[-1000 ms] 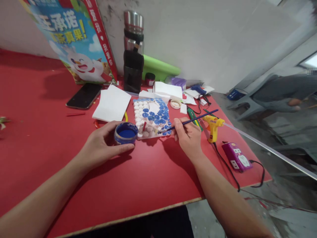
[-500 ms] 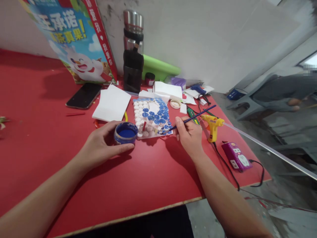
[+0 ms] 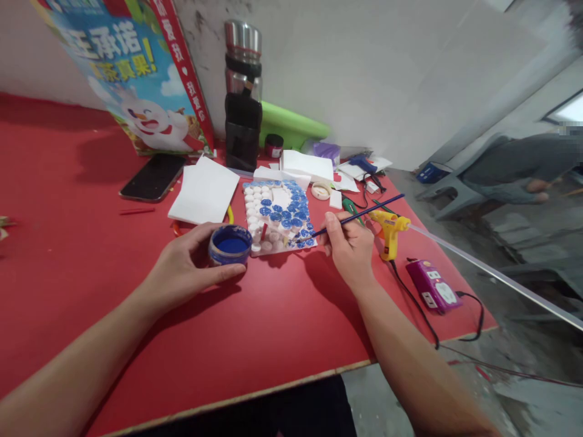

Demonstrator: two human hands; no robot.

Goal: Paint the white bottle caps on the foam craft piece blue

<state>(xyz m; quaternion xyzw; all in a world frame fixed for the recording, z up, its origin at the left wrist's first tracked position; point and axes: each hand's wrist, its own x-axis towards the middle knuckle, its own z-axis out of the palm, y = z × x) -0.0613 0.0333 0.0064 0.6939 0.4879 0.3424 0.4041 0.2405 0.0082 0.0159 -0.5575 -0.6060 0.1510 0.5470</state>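
Note:
My left hand (image 3: 194, 258) is closed around a small open jar of blue paint (image 3: 231, 246), keeping it just left of a board. Between the thumb and fingers of my right hand (image 3: 348, 246) is a thin paintbrush (image 3: 359, 216), its handle slanting up to the right. The bristle end is at the lower right of the board covered with round pieces (image 3: 280, 216); whether it touches cannot be made out. Pieces on the board's right and middle are blue, those on the left white. A small red stick (image 3: 263, 231) stands among the lower ones.
A yellow glue gun (image 3: 389, 230) and a purple power socket box (image 3: 434, 285) with cables lie at right. White paper (image 3: 203, 190), a phone (image 3: 153, 176), a black bottle (image 3: 243, 133) and a printed box (image 3: 150, 79) stand or lie behind. A person (image 3: 514, 170) sits at far right.
The paintbrush has tilted slightly, its handle end a little further right, with its tip still near the board's lower right. The left hand and jar hold nearly the same place; the view shifts slightly.

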